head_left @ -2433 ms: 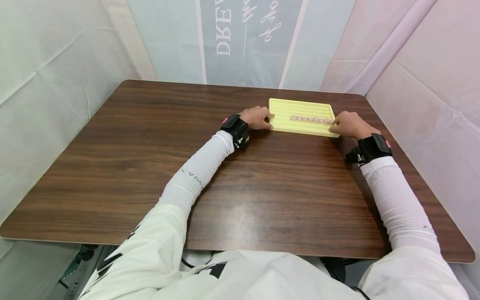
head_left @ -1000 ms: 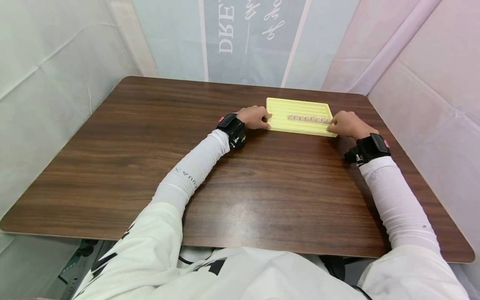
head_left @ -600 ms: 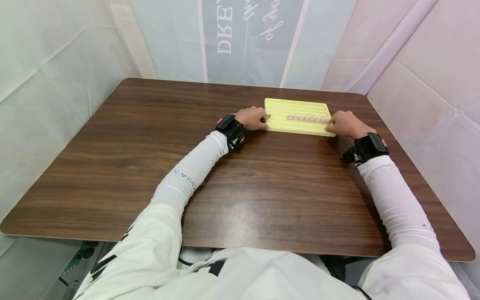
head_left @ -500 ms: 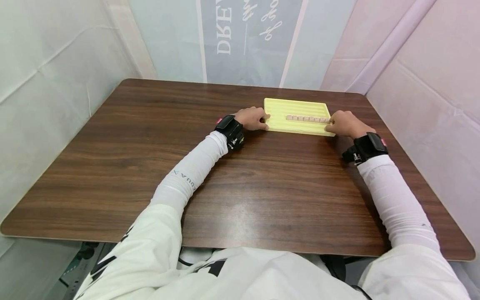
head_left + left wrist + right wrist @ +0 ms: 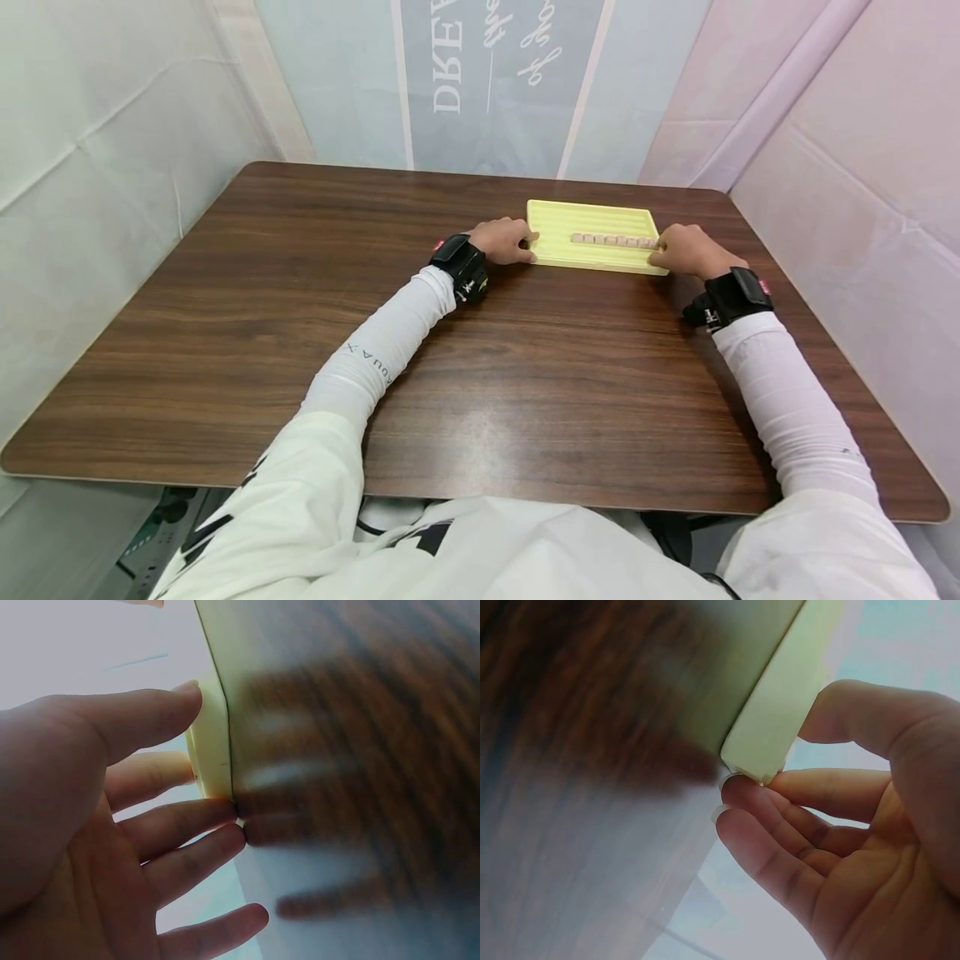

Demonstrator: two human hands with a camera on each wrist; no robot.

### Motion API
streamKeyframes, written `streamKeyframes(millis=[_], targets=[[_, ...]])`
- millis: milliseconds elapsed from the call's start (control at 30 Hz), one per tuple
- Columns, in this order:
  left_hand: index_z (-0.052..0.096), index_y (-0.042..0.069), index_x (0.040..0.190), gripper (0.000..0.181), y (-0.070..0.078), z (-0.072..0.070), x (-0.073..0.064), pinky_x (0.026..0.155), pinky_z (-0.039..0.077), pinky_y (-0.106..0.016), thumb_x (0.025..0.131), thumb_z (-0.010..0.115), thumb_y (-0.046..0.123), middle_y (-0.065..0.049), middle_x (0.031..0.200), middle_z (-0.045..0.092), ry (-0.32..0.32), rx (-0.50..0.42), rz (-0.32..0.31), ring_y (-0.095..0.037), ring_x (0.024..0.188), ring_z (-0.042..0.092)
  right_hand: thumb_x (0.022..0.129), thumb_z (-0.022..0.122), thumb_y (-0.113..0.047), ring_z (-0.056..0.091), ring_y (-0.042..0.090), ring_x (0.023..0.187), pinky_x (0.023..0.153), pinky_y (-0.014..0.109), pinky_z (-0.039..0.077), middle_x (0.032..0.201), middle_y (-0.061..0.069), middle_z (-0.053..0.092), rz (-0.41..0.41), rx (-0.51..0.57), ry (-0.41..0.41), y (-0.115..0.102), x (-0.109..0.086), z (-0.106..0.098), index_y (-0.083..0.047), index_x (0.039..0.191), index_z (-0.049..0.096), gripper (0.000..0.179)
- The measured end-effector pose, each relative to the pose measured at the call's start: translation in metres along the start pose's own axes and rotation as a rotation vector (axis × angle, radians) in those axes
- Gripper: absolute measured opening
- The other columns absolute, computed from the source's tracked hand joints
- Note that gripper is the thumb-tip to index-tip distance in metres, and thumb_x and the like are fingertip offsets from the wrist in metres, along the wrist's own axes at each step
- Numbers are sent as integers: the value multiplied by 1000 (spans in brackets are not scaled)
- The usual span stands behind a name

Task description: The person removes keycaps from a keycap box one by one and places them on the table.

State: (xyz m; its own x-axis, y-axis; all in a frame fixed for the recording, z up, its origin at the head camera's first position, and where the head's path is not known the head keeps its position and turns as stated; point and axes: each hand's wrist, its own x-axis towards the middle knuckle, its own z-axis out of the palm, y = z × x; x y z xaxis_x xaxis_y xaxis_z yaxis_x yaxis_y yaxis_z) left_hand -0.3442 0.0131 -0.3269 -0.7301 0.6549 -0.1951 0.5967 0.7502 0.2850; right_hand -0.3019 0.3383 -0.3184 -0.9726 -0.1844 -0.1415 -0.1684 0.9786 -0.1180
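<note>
A shallow yellow tray (image 5: 555,237) with long ridges lies toward the back right of the table. Several small pale cubes (image 5: 611,240) stand in one straight row on it, reaching to its right side. My left hand (image 5: 504,240) grips the tray's left end, thumb at the front corner. In the left wrist view, its fingertips (image 5: 229,810) meet the tray's end close over the wood. My right hand (image 5: 693,250) holds the right end at the front corner. In the right wrist view, the thumb (image 5: 832,712) lies against the tray's pale wall (image 5: 772,712), other fingers bent at its end.
The brown wood-grain table (image 5: 300,333) has rounded corners. A printed cloth (image 5: 487,100) hangs behind its back edge, and pale sheeting (image 5: 862,150) closes in the right side. Black camera straps (image 5: 461,262) sit on both wrists.
The tray has slid slightly left across the table, with both hands moving along at its ends. The row of cubes keeps its place on the tray. In the last half second little moves.
</note>
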Motion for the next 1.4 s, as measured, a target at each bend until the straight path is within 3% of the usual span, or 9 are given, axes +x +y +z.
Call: streamKeyframes(millis=[133, 500, 667, 800, 1033, 1133, 1233, 1300, 1400], targets=[[36, 20, 148, 58, 1, -1, -2, 63, 26, -26, 98, 54, 40, -2, 154, 37, 6, -2, -3, -15, 67, 33, 87, 51, -17, 33, 15, 50, 51, 27, 27, 55, -1, 35, 2, -2, -2, -1, 0, 1, -10, 58, 42, 31], [35, 20, 149, 57, -1, -1, -9, 62, 25, -27, 98, 53, 39, -4, 144, 51, 0, 0, 3, -14, 64, 32, 89, 53, -17, 32, 14, 49, 51, 28, 27, 54, -2, 33, -27, 18, -1, -3, 0, -1, -11, 58, 41, 34], [35, 19, 149, 57, -3, -1, -11, 64, 27, -28, 99, 52, 39, -9, 115, 60, -1, 2, 10, -15, 68, 35, 92, 52, -18, 30, 14, 49, 52, 28, 27, 55, -3, 29, -40, 35, -7, -3, -1, -1, -12, 58, 37, 37], [35, 19, 149, 57, -5, 0, -12, 65, 27, -28, 99, 52, 40, -6, 93, 53, 1, 22, 6, -16, 71, 37, 92, 52, -19, 29, 13, 49, 52, 28, 26, 54, -3, 27, -64, 48, -2, -5, -2, -1, -13, 58, 36, 38], [36, 17, 149, 55, -8, 1, -15, 64, 27, -28, 100, 51, 38, -1, 82, 42, 1, 31, 44, -16, 68, 35, 92, 52, -19, 28, 13, 49, 52, 28, 26, 54, -3, 27, -67, 47, -10, -7, 1, 0, -13, 58, 35, 38], [36, 16, 149, 55, -8, 2, -18, 66, 28, -28, 100, 50, 37, -6, 86, 46, 4, 44, 60, -16, 68, 35, 92, 52, -18, 28, 13, 49, 51, 28, 26, 54, -3, 27, -69, 46, -5, -9, 0, 1, -13, 58, 35, 39], [37, 15, 148, 54, -8, 2, -21, 65, 29, -28, 100, 51, 35, -11, 113, 59, 2, 38, 61, -16, 66, 34, 93, 52, -18, 29, 14, 49, 52, 29, 27, 54, -3, 27, -77, 52, -8, -11, -2, 2, -13, 58, 35, 40], [38, 14, 147, 54, -8, 1, -23, 65, 29, -28, 100, 52, 34, -11, 133, 57, -4, 32, 63, -16, 65, 35, 95, 53, -18, 29, 14, 49, 52, 29, 27, 54, -2, 28, -82, 49, -12, -13, -3, 2, -13, 58, 35, 41], [39, 13, 147, 53, -8, 1, -26, 66, 30, -28, 100, 52, 33, -11, 137, 56, -6, 33, 72, -16, 66, 36, 95, 53, -19, 32, 15, 48, 52, 29, 28, 54, -1, 30, -76, 41, -12, -16, -4, 1, -12, 59, 37, 40]])
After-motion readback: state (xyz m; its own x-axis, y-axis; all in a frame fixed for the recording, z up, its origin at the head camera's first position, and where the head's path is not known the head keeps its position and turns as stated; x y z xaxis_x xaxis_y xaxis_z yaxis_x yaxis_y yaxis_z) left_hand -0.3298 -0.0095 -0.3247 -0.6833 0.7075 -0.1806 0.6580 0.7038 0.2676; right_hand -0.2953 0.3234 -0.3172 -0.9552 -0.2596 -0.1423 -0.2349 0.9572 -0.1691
